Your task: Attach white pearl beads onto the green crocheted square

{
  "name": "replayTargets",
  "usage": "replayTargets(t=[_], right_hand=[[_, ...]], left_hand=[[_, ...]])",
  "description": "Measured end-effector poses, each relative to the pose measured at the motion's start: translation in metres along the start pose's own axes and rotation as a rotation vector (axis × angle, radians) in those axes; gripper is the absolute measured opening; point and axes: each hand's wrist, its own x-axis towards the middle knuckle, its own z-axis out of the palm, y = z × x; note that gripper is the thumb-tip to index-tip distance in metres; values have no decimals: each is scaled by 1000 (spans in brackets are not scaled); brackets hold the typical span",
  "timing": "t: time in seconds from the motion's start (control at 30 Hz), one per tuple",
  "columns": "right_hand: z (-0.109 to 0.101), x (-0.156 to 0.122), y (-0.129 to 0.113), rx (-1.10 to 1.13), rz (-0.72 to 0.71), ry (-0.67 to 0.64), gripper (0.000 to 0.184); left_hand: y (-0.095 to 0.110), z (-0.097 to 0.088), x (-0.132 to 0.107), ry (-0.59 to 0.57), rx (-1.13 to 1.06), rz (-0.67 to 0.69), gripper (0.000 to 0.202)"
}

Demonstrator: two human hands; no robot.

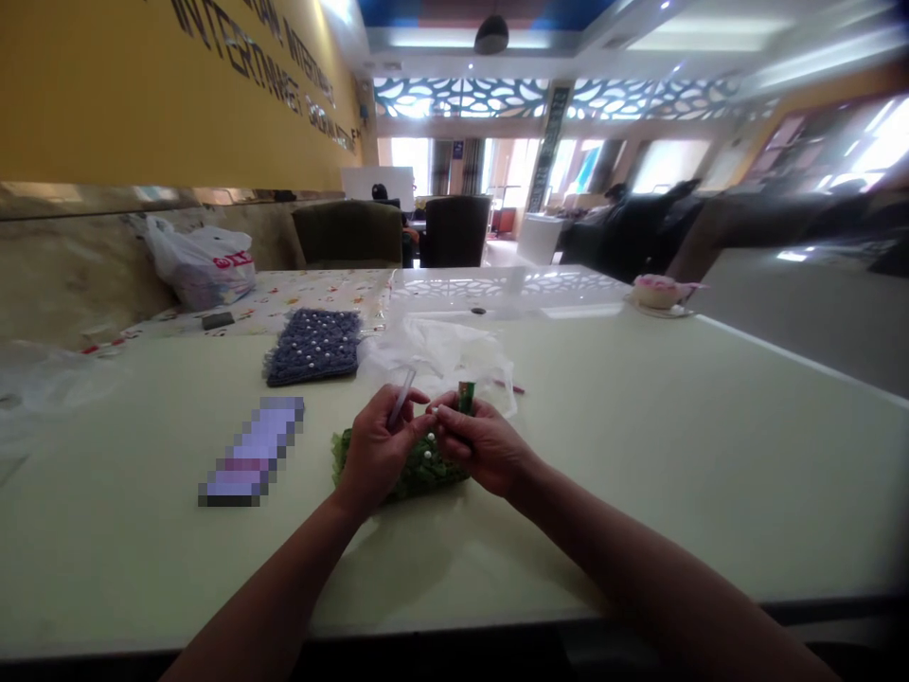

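Observation:
My left hand [380,440] is closed, with a pale translucent stick [401,398] poking up from between its fingers. My right hand [487,440] is closed around a small green tube [466,396], its end pointing up. The fingertips of both hands meet at a tiny white thing, perhaps a pearl bead, too small to make out. Just below them on the table lies a green ruffled piece [418,478] dotted with white pearl beads [429,455]. Both hands partly cover it.
A dark blue beaded piece [314,343] and a crumpled clear plastic bag [440,350] lie beyond my hands. A blurred-out phone [254,450] is on the left. A full white bag [203,265] stands far left, and a pink-and-white cup [657,292] far right.

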Motion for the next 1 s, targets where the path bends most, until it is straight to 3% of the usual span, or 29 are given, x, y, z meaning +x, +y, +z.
replayTargets(t=[0.17, 0.4, 0.63, 0.9, 1.0], right_hand=[[-4, -2, 3, 9, 11, -18, 27], [-5, -5, 2, 22, 29, -6, 28], [-4, -5, 0, 19, 54, 24, 33], [-5, -5, 2, -16, 30, 35, 35], [-4, -6, 0, -52, 31, 12, 38]], left_hand=[[-2, 0, 2, -1, 156, 166, 8], [-2, -1, 1, -48, 247, 287, 9], [2, 1, -1, -60, 210, 170, 14], [3, 1, 0, -42, 203, 142, 12], [1, 0, 0, -20, 82, 0, 14]])
